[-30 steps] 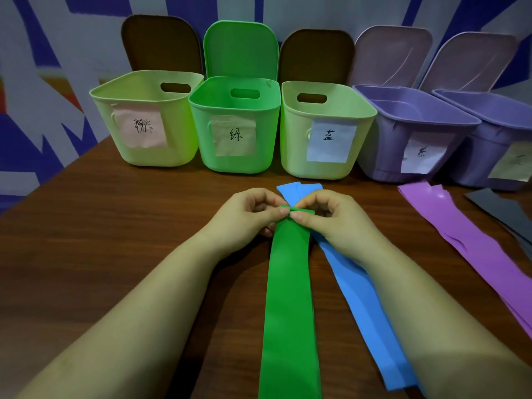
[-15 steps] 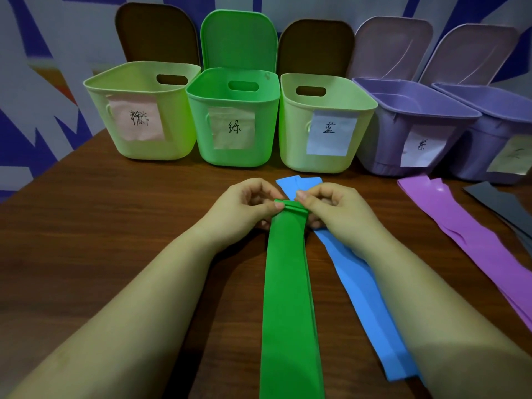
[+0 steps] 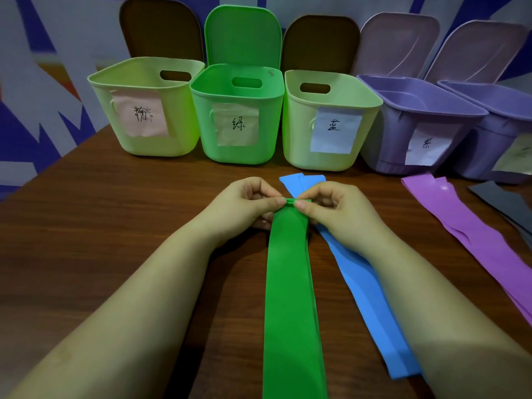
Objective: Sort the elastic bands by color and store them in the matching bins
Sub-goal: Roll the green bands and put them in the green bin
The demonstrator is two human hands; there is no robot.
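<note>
A long green band (image 3: pixel 290 298) lies flat on the wooden table (image 3: pixel 115 231), running from the near edge toward the bins. My left hand (image 3: pixel 247 203) and my right hand (image 3: pixel 336 208) both pinch its far end, which is folded over in a small roll between thumbs and forefingers. A blue band (image 3: pixel 362 295) lies just right of it, partly under my right arm. Purple bands (image 3: pixel 466 237) lie further right. The green bin (image 3: pixel 239 110) stands open behind my hands, between two pale green bins, one with a pink label (image 3: pixel 144 108) and one with a blue label (image 3: pixel 328 119).
Two purple bins (image 3: pixel 417 122) stand open at the back right, the far one (image 3: pixel 506 133) cut by the frame. A dark grey band (image 3: pixel 506 203) lies at the right edge. All lids lean up against a blue and white wall.
The hands stay at the green band's far end, thumbs working the small fold there. The camera has shifted slightly; the bands and bins have not moved.
</note>
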